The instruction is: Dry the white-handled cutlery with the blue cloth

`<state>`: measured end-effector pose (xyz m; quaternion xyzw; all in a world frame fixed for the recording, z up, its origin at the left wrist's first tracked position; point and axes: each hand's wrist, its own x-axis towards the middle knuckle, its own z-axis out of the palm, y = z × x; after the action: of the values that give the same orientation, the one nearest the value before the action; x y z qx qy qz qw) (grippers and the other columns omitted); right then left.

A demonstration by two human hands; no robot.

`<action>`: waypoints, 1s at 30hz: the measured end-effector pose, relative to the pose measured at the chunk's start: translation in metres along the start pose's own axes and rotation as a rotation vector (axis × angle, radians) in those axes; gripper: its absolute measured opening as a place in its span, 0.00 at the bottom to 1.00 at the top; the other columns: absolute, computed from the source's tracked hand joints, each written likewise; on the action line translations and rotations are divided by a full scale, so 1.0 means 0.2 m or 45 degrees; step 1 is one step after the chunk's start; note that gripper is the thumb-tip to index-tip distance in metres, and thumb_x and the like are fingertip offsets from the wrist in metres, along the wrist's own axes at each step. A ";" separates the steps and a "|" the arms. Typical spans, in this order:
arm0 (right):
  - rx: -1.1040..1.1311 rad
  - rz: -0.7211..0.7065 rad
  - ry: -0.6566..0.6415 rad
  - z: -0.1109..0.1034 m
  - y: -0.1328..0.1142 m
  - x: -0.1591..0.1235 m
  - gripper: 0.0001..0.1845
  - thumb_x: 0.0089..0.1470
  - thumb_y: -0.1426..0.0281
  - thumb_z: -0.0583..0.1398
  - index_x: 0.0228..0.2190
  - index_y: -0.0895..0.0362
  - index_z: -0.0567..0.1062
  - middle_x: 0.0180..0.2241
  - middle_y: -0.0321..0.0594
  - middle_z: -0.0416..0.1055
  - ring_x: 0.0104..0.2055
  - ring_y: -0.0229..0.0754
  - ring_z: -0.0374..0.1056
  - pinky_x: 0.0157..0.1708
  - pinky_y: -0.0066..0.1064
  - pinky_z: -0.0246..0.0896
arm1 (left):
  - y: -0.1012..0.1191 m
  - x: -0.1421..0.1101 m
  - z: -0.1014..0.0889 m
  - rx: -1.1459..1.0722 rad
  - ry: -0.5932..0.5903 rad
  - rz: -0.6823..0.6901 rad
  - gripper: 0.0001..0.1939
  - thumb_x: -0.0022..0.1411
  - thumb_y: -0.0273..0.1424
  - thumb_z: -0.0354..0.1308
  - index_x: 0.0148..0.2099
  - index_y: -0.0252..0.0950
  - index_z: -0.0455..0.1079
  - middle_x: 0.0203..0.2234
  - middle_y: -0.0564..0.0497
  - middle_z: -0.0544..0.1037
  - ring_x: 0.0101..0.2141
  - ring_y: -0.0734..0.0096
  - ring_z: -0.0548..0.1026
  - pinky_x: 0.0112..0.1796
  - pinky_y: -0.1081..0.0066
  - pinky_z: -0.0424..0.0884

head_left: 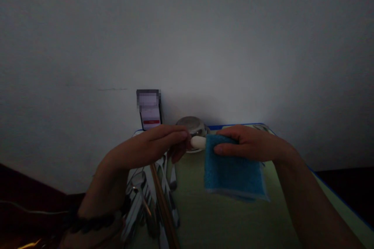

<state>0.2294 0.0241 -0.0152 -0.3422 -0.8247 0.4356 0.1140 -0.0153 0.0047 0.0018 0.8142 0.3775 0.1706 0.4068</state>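
My right hand [248, 142] is closed on a folded blue cloth [233, 175], thumb on the near side. From the cloth's left edge sticks out the rounded end of a white object [198, 142]; the rest is wrapped or hidden, so its kind cannot be made out. My left hand [166, 140] is at that white end, fingers bent and pressed together. Whether it grips something there is hidden. Below the left hand, several metal spoons and other cutlery [139, 181] lie with brown chopsticks [163, 206] on the pale green tabletop [204, 218].
A shiny metal bowl [191, 124] stands behind the hands near the wall [204, 46]. A phone [151, 114] with a lit screen leans against the wall, left of the bowl. More metal cutlery [261, 127] shows at the table's back right corner. The table has a blue edge.
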 end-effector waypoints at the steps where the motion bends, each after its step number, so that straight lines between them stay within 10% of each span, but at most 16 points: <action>1: 0.010 0.012 -0.004 0.00 0.00 0.00 0.21 0.52 0.52 0.55 0.32 0.57 0.69 0.24 0.33 0.64 0.22 0.31 0.59 0.18 0.21 0.55 | 0.00 0.00 0.00 -0.018 0.006 0.012 0.18 0.67 0.35 0.40 0.31 0.35 0.66 0.23 0.55 0.69 0.27 0.73 0.68 0.34 0.73 0.66; 30: 0.008 0.027 -0.013 -0.01 -0.01 0.00 0.21 0.51 0.52 0.56 0.31 0.58 0.69 0.23 0.31 0.63 0.22 0.29 0.59 0.17 0.18 0.54 | -0.02 0.01 -0.02 0.324 0.287 0.146 0.04 0.57 0.30 0.59 0.35 0.37 0.69 0.26 0.58 0.75 0.24 0.81 0.71 0.25 0.83 0.68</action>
<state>0.2298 0.0237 -0.0119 -0.3484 -0.8202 0.4410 0.1065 -0.0190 0.0094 0.0006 0.8550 0.3921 0.2345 0.2454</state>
